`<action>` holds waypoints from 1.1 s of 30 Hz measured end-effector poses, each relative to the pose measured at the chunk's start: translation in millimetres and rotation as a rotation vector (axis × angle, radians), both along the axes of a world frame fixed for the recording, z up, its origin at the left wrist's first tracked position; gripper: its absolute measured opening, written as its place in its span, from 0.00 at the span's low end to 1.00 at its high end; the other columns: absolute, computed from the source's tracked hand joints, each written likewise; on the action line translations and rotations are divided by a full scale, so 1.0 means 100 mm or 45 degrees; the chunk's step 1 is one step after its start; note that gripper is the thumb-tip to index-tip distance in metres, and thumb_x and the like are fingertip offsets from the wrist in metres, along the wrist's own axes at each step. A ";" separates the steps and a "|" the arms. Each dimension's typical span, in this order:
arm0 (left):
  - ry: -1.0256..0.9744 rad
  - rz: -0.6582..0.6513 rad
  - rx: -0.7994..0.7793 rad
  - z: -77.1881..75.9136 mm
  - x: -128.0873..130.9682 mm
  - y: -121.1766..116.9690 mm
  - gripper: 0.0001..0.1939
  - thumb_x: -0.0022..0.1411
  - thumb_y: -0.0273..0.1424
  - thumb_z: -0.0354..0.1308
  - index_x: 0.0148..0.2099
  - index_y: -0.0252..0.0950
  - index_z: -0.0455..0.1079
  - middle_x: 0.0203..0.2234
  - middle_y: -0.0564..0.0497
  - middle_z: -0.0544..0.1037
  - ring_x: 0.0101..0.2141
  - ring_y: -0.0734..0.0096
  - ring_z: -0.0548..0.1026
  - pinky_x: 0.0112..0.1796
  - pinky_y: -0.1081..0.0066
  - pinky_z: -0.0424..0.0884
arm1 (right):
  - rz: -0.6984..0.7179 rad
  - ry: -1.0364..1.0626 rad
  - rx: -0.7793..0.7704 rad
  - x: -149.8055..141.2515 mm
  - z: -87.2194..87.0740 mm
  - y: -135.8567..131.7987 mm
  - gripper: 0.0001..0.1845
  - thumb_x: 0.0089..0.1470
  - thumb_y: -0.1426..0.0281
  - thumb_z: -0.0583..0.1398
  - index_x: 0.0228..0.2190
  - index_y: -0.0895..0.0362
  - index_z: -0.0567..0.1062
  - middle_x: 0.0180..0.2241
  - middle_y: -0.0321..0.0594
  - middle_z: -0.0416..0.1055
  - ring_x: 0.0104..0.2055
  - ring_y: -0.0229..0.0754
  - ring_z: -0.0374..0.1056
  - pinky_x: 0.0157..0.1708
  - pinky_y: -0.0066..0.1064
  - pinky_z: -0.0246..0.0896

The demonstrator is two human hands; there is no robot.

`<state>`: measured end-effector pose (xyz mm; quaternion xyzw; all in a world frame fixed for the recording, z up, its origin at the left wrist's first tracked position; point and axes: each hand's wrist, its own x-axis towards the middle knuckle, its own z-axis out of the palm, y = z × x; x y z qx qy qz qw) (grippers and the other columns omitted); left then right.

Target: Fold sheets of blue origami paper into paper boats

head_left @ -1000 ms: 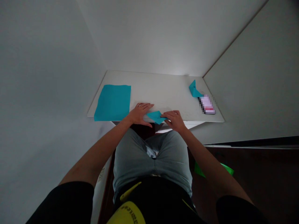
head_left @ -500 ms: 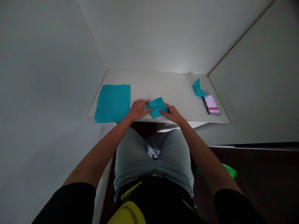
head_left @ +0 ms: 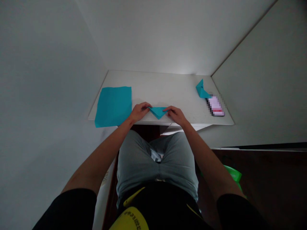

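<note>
Between my two hands, close to the table's front edge, a small blue folded paper [head_left: 158, 111] forms a triangle whose point faces me. My left hand [head_left: 141, 111] pinches its left corner. The right corner is held between the thumb and fingers of my right hand [head_left: 176, 114]. A large blue sheet of paper [head_left: 114, 106] lies flat to the left of my left hand, its near edge reaching past the table's front edge.
The white table [head_left: 153, 86] meets walls at the back and right. On its right side lie a folded blue paper figure [head_left: 201, 89] and a phone [head_left: 215, 106] with a blurred screen. A green plastic object [head_left: 232, 174] is on the floor at the lower right.
The small paper has gone from a square-like shape to a triangle, folded over towards me. My fingers have moved to its two side corners.
</note>
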<state>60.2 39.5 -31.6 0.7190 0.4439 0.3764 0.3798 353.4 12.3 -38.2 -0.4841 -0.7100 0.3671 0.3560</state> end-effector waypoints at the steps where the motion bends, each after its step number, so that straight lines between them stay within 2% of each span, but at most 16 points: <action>1: 0.021 -0.010 -0.008 0.01 0.00 0.00 0.10 0.66 0.33 0.61 0.45 0.40 0.82 0.41 0.49 0.88 0.43 0.62 0.84 0.50 0.61 0.78 | -0.013 -0.007 0.009 0.00 0.01 0.00 0.20 0.63 0.65 0.55 0.45 0.53 0.86 0.32 0.37 0.78 0.33 0.43 0.73 0.40 0.38 0.70; 4: 0.084 -0.013 -0.011 0.03 -0.01 0.00 0.12 0.68 0.34 0.58 0.43 0.41 0.84 0.42 0.49 0.88 0.45 0.60 0.84 0.53 0.59 0.78 | -0.022 0.021 0.034 -0.01 0.05 -0.01 0.20 0.64 0.66 0.54 0.43 0.53 0.86 0.36 0.39 0.79 0.35 0.43 0.73 0.44 0.40 0.71; 6: 0.108 -0.004 -0.012 0.03 0.00 0.00 0.13 0.70 0.39 0.59 0.42 0.41 0.85 0.40 0.48 0.88 0.44 0.59 0.84 0.52 0.58 0.79 | -0.015 0.060 0.020 -0.02 0.06 -0.02 0.19 0.66 0.61 0.56 0.44 0.53 0.86 0.37 0.39 0.79 0.35 0.43 0.72 0.42 0.39 0.71; 8: 0.103 -0.009 -0.025 0.01 0.00 0.00 0.14 0.68 0.44 0.64 0.42 0.41 0.84 0.39 0.47 0.88 0.42 0.59 0.84 0.49 0.59 0.79 | -0.016 0.073 -0.019 -0.03 0.04 -0.03 0.20 0.65 0.55 0.61 0.48 0.53 0.85 0.33 0.37 0.77 0.32 0.42 0.70 0.37 0.36 0.69; 11: 0.082 -0.029 -0.029 -0.02 0.00 0.01 0.18 0.64 0.45 0.69 0.50 0.41 0.83 0.36 0.48 0.87 0.37 0.64 0.83 0.44 0.63 0.79 | -0.063 0.077 -0.033 -0.03 -0.01 0.00 0.27 0.62 0.52 0.66 0.57 0.52 0.79 0.27 0.30 0.70 0.28 0.40 0.67 0.31 0.33 0.63; 14: 0.172 -0.062 -0.004 -0.01 0.01 0.03 0.21 0.63 0.44 0.70 0.55 0.41 0.83 0.32 0.51 0.85 0.32 0.67 0.80 0.40 0.66 0.77 | -0.112 0.160 -0.028 -0.02 -0.07 0.06 0.33 0.60 0.53 0.67 0.62 0.50 0.71 0.34 0.31 0.71 0.28 0.38 0.67 0.30 0.32 0.65; 17: 0.305 -0.157 -0.037 0.06 0.11 0.06 0.16 0.64 0.44 0.70 0.48 0.42 0.85 0.30 0.51 0.85 0.31 0.66 0.80 0.39 0.66 0.76 | -0.118 0.274 -0.072 0.00 -0.11 0.12 0.34 0.58 0.51 0.67 0.61 0.48 0.68 0.40 0.34 0.72 0.29 0.37 0.67 0.31 0.33 0.69; 20: 0.288 -0.280 -0.100 0.14 0.31 0.08 0.13 0.64 0.43 0.68 0.43 0.41 0.84 0.28 0.52 0.83 0.30 0.66 0.79 0.35 0.66 0.74 | -0.137 0.325 -0.076 0.01 -0.10 0.13 0.34 0.59 0.48 0.66 0.60 0.48 0.66 0.42 0.36 0.71 0.29 0.38 0.68 0.31 0.35 0.71; 22: 0.226 -0.257 -0.080 0.17 0.46 0.06 0.09 0.64 0.40 0.67 0.40 0.40 0.81 0.28 0.51 0.83 0.29 0.66 0.78 0.33 0.67 0.73 | -0.204 0.308 -0.038 0.02 -0.08 0.11 0.34 0.62 0.46 0.63 0.62 0.47 0.63 0.48 0.41 0.72 0.31 0.39 0.70 0.32 0.36 0.72; 24: 0.170 -0.110 -0.027 0.15 0.59 0.01 0.06 0.64 0.36 0.65 0.38 0.39 0.77 0.29 0.51 0.83 0.29 0.68 0.77 0.34 0.67 0.73 | -0.301 0.255 0.021 0.01 -0.06 0.07 0.32 0.67 0.45 0.59 0.64 0.47 0.62 0.53 0.45 0.72 0.34 0.40 0.71 0.32 0.36 0.72; 26: 0.105 0.083 0.011 0.11 0.68 -0.05 0.05 0.65 0.35 0.64 0.38 0.39 0.74 0.31 0.52 0.82 0.28 0.70 0.76 0.33 0.68 0.72 | -0.370 0.179 0.090 -0.01 -0.03 0.04 0.29 0.69 0.45 0.58 0.61 0.48 0.65 0.53 0.46 0.72 0.36 0.41 0.71 0.34 0.36 0.72; 28: 0.036 0.184 0.012 0.06 0.74 -0.10 0.06 0.67 0.35 0.62 0.40 0.40 0.71 0.32 0.53 0.81 0.27 0.72 0.74 0.31 0.70 0.70 | -0.346 0.107 0.147 -0.03 -0.01 0.02 0.26 0.67 0.43 0.60 0.51 0.50 0.72 0.48 0.44 0.73 0.36 0.41 0.69 0.36 0.36 0.71; 30: -0.023 0.152 -0.006 0.02 0.78 -0.14 0.06 0.67 0.35 0.62 0.41 0.41 0.68 0.33 0.55 0.79 0.26 0.74 0.73 0.30 0.71 0.69 | -0.242 0.067 0.145 -0.06 0.02 0.00 0.26 0.64 0.40 0.63 0.40 0.51 0.73 0.42 0.40 0.73 0.35 0.40 0.68 0.37 0.36 0.69; 33: -0.066 -0.041 -0.022 -0.01 0.80 -0.14 0.07 0.65 0.33 0.62 0.41 0.40 0.67 0.44 0.51 0.82 0.27 0.77 0.73 0.31 0.72 0.70 | -0.093 0.020 0.056 -0.08 0.04 -0.02 0.27 0.64 0.40 0.63 0.36 0.51 0.72 0.33 0.36 0.73 0.32 0.41 0.67 0.36 0.36 0.65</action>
